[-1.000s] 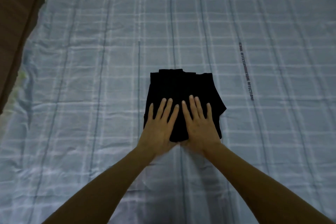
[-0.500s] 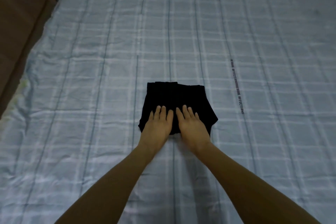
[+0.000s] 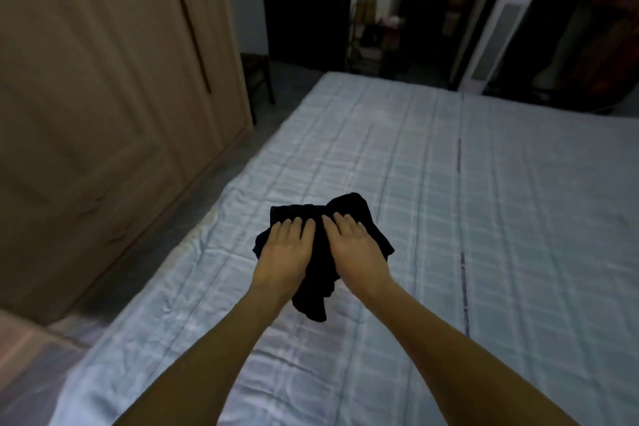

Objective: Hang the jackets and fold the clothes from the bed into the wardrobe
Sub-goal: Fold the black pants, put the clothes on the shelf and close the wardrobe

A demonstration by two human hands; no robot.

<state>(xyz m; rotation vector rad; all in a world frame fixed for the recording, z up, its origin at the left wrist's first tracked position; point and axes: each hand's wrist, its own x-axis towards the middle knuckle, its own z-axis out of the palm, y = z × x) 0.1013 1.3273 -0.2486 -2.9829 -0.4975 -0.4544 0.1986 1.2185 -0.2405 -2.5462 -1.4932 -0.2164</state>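
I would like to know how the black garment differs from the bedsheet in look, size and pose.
The black garment is plain and dark; the bedsheet is pale blue with checks. The black garment is bunched, one end drooping; the bedsheet lies spread out. The black garment is small, half hidden by the left hand and right hand; the bedsheet is far larger. Both are soft cloth.

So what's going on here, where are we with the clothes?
A person holds a folded black garment in both hands, the left hand and right hand side by side with fingers laid over its top; the thumbs are hidden. One end of the garment droops below the hands, so it seems to be lifted just above the bed. The wardrobe stands to the left with its doors closed, so the garment is not yet put away.
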